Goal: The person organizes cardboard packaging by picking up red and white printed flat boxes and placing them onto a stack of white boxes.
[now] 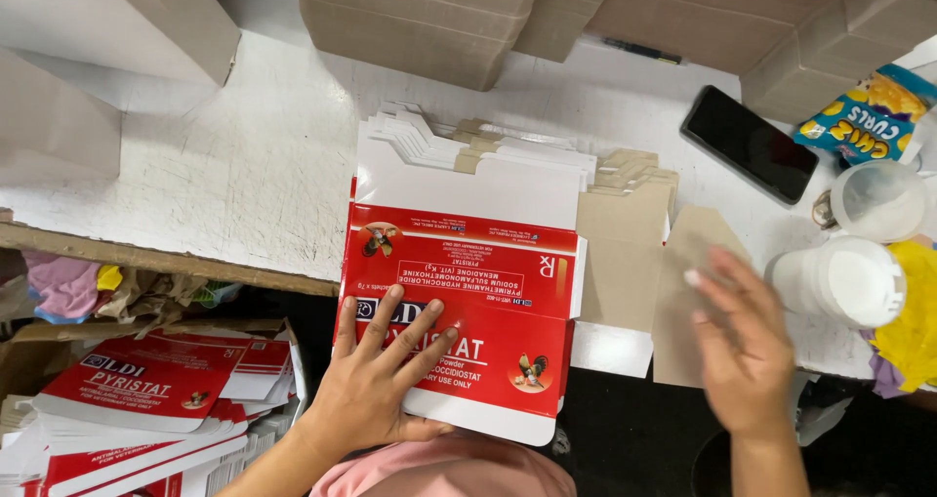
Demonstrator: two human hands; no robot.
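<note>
Hands on upside-down red carton

The flat red and white carton is glossy printed cardboard. The plain brown card sheet looks matt. The white worktop is rough and scuffed.

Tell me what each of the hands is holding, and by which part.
Neither grips anything. The left hand presses flat on the near half of the red-and-white flat carton blank; the right hand hovers open, blurred, beside the brown cardboard piece.
</note>
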